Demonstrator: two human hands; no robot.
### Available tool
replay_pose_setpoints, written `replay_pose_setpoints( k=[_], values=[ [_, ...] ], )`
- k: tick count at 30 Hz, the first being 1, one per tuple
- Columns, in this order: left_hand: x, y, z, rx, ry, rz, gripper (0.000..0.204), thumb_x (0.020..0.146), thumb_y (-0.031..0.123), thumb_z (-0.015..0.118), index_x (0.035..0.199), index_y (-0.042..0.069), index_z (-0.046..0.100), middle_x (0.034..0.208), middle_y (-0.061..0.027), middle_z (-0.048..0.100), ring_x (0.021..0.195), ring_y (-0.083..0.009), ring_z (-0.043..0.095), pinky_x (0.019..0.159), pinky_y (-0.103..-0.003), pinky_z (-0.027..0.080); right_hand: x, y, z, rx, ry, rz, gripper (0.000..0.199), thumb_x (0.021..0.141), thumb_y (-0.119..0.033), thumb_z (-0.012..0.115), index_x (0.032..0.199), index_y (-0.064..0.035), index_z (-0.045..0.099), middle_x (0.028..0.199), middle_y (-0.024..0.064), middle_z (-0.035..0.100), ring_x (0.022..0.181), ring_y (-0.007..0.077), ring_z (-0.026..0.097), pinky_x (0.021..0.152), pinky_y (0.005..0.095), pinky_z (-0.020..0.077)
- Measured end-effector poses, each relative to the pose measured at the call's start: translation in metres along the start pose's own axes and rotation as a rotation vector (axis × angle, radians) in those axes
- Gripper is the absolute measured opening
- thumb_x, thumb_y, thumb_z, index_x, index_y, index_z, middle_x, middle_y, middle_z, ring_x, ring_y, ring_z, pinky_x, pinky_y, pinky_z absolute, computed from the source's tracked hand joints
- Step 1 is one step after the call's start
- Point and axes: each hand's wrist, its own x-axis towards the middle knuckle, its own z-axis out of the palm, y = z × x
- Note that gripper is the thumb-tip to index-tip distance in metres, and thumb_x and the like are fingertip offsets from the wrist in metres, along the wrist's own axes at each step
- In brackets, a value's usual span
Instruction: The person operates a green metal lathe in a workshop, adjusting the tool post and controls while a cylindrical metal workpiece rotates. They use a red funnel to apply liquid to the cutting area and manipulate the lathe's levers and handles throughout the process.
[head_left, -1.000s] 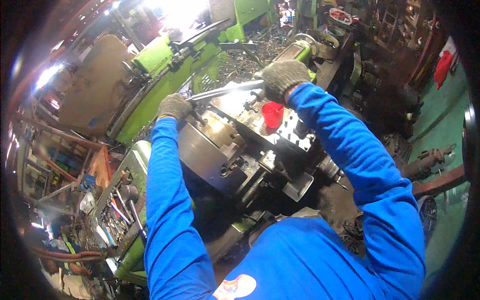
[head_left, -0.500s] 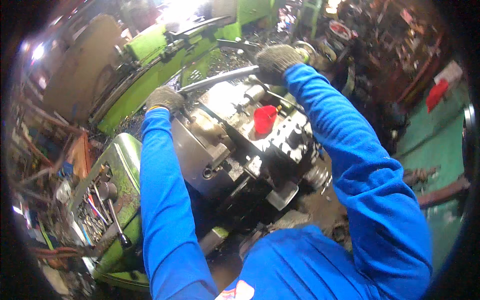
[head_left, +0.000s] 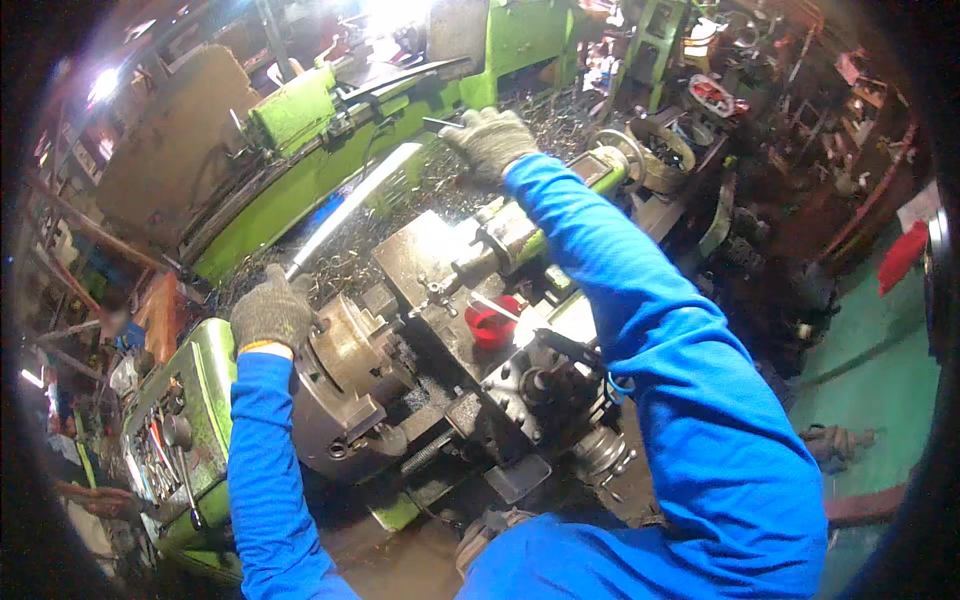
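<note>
Both my hands wear grey knit gloves. My left hand (head_left: 272, 310) is closed round the lower end of a long, bright metal bar (head_left: 350, 215), just beside the round lathe chuck (head_left: 345, 345). The bar slants up and away to the right; its far end is free. My right hand (head_left: 490, 140) is farther off, above the lathe's far side, with its fingers curled. A thin dark rod (head_left: 438, 122) juts out from its left side. On the lathe carriage sits a red cup (head_left: 490, 322), with the tool post (head_left: 535, 385) nearer me.
Metal shavings (head_left: 440, 175) cover the bed behind the chuck. A green headstock cover (head_left: 215, 375) at left carries a tray of hand tools (head_left: 165, 450). Another green machine (head_left: 300, 115) stands beyond. At right is a green panel (head_left: 860, 330) with a red cloth (head_left: 903, 257).
The bar has left my right hand and now tilts up from my left. My left hand moved left and nearer; my right hand moved left. The view has shifted, and the chuck shows more fully.
</note>
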Motion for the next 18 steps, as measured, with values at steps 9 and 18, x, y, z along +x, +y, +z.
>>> replay_pose_setpoints(
  k=[9,18],
  values=[
    [-0.02,0.025,-0.029,-0.377,-0.004,0.356,0.043,0.101,0.034,0.06,0.123,-0.002,0.058,0.111,-0.021,0.066,0.106,-0.0318,0.066,0.093,-0.046,0.054,-0.107,0.256,0.102,0.158,0.295,0.613,0.041,0.089,-0.038,0.074,0.121,-0.0127,0.069,0.12,0.0135,0.07,0.115,0.036,0.064,0.101,0.0455,0.0496],
    [-0.021,0.028,-0.022,-0.32,0.119,0.469,0.04,0.107,0.046,0.048,0.108,0.009,0.064,0.119,-0.0108,0.065,0.128,-0.0367,0.056,0.116,-0.046,0.037,-0.168,0.411,0.272,0.189,-0.204,0.932,0.072,0.097,-0.064,0.051,0.149,-0.015,0.054,0.144,0.0264,0.058,0.132,0.0466,0.056,0.11,0.0555,0.044]
  ],
)
